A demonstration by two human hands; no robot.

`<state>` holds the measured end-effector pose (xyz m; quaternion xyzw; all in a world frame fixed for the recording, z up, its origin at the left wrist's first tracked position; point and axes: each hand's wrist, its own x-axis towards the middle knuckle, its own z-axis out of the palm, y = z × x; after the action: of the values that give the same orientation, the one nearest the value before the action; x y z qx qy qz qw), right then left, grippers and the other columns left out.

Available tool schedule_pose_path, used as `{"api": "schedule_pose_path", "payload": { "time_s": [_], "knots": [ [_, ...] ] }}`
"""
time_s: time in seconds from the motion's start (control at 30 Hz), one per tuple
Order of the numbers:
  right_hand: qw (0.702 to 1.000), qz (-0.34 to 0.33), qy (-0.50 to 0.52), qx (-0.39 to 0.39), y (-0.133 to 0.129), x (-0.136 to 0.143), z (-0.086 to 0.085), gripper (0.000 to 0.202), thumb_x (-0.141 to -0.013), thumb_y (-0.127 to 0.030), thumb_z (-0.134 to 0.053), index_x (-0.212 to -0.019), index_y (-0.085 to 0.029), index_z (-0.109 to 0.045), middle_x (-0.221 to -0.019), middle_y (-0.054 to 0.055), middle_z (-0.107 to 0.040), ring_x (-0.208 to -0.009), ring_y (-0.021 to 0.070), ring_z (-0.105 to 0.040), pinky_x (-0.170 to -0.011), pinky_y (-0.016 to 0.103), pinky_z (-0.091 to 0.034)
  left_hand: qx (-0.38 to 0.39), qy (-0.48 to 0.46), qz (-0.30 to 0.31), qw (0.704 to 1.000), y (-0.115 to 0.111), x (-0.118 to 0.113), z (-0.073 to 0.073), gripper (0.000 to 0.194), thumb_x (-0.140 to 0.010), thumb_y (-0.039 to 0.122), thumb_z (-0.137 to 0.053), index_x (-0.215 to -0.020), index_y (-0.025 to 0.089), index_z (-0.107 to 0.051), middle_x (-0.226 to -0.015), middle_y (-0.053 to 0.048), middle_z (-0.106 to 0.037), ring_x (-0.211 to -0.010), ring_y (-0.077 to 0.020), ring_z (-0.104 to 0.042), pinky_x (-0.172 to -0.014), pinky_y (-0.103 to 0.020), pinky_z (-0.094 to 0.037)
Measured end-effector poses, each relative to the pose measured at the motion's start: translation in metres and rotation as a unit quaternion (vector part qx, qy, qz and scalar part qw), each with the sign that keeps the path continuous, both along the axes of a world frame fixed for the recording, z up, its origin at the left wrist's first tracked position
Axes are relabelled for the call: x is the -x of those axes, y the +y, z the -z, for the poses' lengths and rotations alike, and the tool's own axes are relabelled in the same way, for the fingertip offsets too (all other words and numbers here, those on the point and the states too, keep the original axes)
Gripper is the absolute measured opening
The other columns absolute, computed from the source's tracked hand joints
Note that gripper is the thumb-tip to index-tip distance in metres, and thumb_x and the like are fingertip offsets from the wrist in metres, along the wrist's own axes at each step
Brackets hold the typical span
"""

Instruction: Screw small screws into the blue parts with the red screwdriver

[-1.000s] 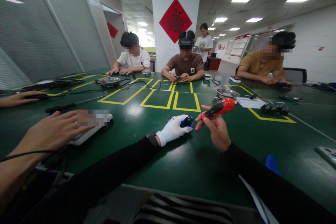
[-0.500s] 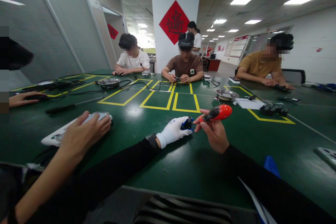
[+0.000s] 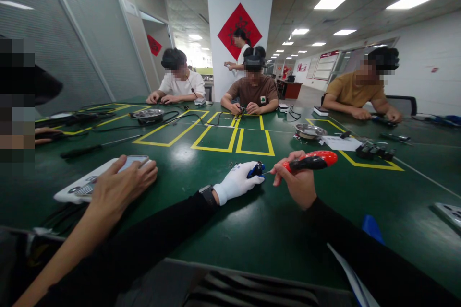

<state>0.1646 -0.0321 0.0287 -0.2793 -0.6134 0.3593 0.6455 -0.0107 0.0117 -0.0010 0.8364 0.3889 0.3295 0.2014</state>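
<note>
My left hand [image 3: 236, 184] wears a white glove with blue showing about its fingers, and rests on the green table. Its fingers are closed round a small black part [image 3: 259, 168], whose exact kind I cannot make out. My bare right hand [image 3: 298, 186] grips a screwdriver [image 3: 315, 159] by its red and black handle. The screwdriver lies nearly level, with its thin shaft pointing left at the black part. Whether the tip touches the part is too small to tell.
A co-worker's hand [image 3: 120, 184] rests on a white device [image 3: 81, 184] with a phone-like screen at left. A long dark screwdriver [image 3: 82, 151] lies beyond it. Metal bowls, black parts [image 3: 374, 151] and a white paper [image 3: 340, 142] sit farther off. Several people work around the green table [image 3: 201, 235].
My right hand has tipped the screwdriver from a raised slant to nearly level, its handle end swinging right. My left hand has barely moved. A person behind has stepped left.
</note>
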Motion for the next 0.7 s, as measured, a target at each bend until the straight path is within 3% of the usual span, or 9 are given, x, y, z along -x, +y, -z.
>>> {"api": "schedule_pose_path", "payload": {
  "time_s": [0.23, 0.37, 0.47, 0.63, 0.7],
  "knots": [
    [0.997, -0.053, 0.019, 0.044, 0.0044, -0.0025, 0.0018, 0.03, -0.089, -0.03, -0.054, -0.117, -0.023, -0.047, -0.092, 0.002, -0.067, -0.065, 0.0145, -0.065, -0.063, 0.032, -0.052, 0.001, -0.003, -0.003, 1.0, -0.0036, -0.0007, -0.0047, 0.027, -0.082, 0.04, -0.057, -0.096, 0.018, -0.062, -0.093, -0.003, -0.066, -0.083, -0.0192, -0.06, -0.074, -0.027, -0.044],
    [0.997, 0.044, -0.062, -0.001, 0.0031, -0.0047, 0.0004, 0.022, -0.079, -0.027, -0.068, -0.097, -0.021, -0.057, -0.096, 0.004, -0.067, -0.076, 0.0165, -0.064, -0.072, 0.034, -0.051, 0.016, -0.008, -0.01, 1.0, -0.004, -0.0018, -0.0058, 0.026, -0.08, 0.039, -0.059, -0.096, 0.019, -0.063, -0.091, -0.002, -0.066, -0.082, -0.0185, -0.059, -0.072, -0.027, -0.044],
    [0.994, 0.06, -0.078, -0.039, 0.0008, -0.004, -0.0039, 0.02, -0.077, -0.021, -0.07, -0.077, -0.022, -0.05, -0.098, 0.003, -0.066, -0.088, 0.0178, -0.063, -0.082, 0.035, -0.049, 0.025, -0.014, -0.013, 1.0, -0.0024, -0.0027, -0.0046, 0.025, -0.079, 0.038, -0.06, -0.095, 0.019, -0.063, -0.09, -0.002, -0.066, -0.082, -0.0183, -0.059, -0.073, -0.027, -0.044],
    [0.998, -0.063, 0.006, -0.002, -0.0011, 0.0019, -0.0031, 0.02, -0.085, -0.021, -0.061, -0.085, -0.025, -0.042, -0.067, -0.008, -0.056, -0.053, 0.0109, -0.056, -0.055, 0.027, -0.046, 0.012, -0.01, -0.008, 1.0, 0.0001, -0.0023, -0.0039, 0.021, -0.08, 0.038, -0.059, -0.089, 0.019, -0.062, -0.084, -0.001, -0.065, -0.078, -0.0175, -0.058, -0.07, -0.026, -0.043],
    [0.997, -0.069, 0.015, -0.003, -0.0019, 0.004, 0.0002, 0.017, -0.087, -0.022, -0.057, -0.096, -0.027, -0.044, -0.067, -0.008, -0.053, -0.052, 0.0103, -0.053, -0.056, 0.027, -0.045, 0.003, -0.006, -0.005, 1.0, 0.0001, -0.0021, -0.0047, 0.021, -0.08, 0.038, -0.059, -0.088, 0.019, -0.061, -0.083, -0.001, -0.064, -0.077, -0.0175, -0.058, -0.069, -0.026, -0.043]
  ]
}}
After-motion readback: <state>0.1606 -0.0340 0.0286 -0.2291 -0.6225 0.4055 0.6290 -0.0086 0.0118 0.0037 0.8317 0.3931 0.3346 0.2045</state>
